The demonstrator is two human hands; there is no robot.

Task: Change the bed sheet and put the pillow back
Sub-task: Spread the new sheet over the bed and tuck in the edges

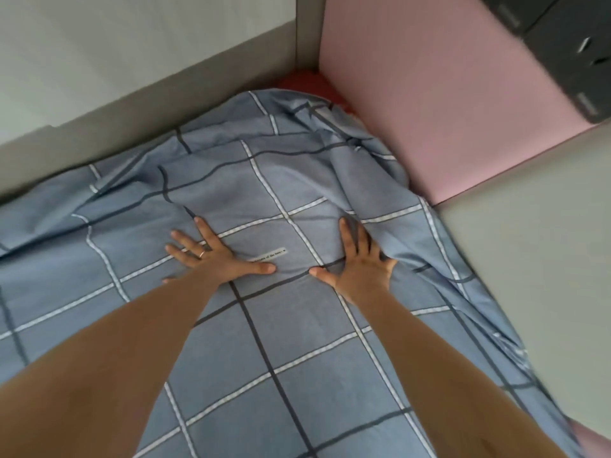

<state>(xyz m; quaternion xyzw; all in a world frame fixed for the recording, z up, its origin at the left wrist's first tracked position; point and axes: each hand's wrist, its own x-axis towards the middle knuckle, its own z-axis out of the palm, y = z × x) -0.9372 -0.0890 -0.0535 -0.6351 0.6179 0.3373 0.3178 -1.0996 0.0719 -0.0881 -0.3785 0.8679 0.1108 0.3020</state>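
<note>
Grips, left hand [211, 259] and right hand [358, 262]: fully open, palms flat on blue checked cotton bed sheet [281, 352], holding nothing. Likely best: sweep outward toward bunched far-right folds, cover exposed red corner patch [297, 81].

Bed sheet [264, 200], centre of the frame: blue checked woven cloth, looking matt and soft, creasing into folds toward the upper right.
Label [269, 254], on the sheet at centre: white strip, looking like cloth, carrying dark print too small to read.
Ring [201, 254], on the left hand [211, 259]: metal, glinting faintly.
Pink panel [429, 110], upper right: showing smooth and matt.
Bed frame rail [148, 109], upper left: grey, looking matt and smooth.
Red cloth [297, 82], top centre: matt fabric peeking out beyond the sheet.
Drawer unit [568, 61], upper right corner: dark, blurred, handles [587, 104] looking like pale metal.
</note>
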